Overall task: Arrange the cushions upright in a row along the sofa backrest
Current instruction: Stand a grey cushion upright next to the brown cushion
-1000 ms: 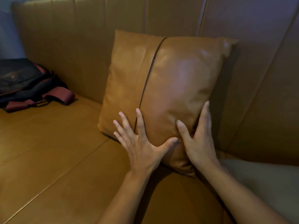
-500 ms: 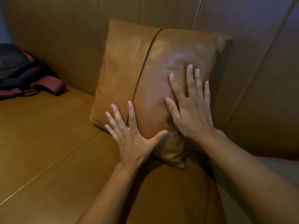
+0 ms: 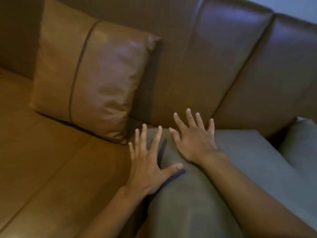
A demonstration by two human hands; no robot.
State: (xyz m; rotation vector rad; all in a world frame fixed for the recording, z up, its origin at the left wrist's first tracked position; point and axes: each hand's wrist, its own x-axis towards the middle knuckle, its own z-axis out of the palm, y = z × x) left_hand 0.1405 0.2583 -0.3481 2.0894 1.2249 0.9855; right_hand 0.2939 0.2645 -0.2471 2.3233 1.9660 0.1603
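Sofa backrest (image 3: 197,69) runs across the top w/ the tan cushion (image 3: 92,73) already upright against it. Grey cushion (image 3: 248,162) lies flat on the seat just right of it, far edge near the backrest. Next, I think: grab its near edge, tip it up, butt it beside the tan one. My left hand (image 3: 147,165) & right hand (image 3: 193,141) both lie flat on the grey cushion, fingers spread wide, holding nothing.

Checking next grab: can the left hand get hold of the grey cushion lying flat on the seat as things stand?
Probably yes. The left hand already lies spread on the grey cushion near its left edge, nothing on top of it. The brown cushion stands clear to the left, and the right hand rests further back.
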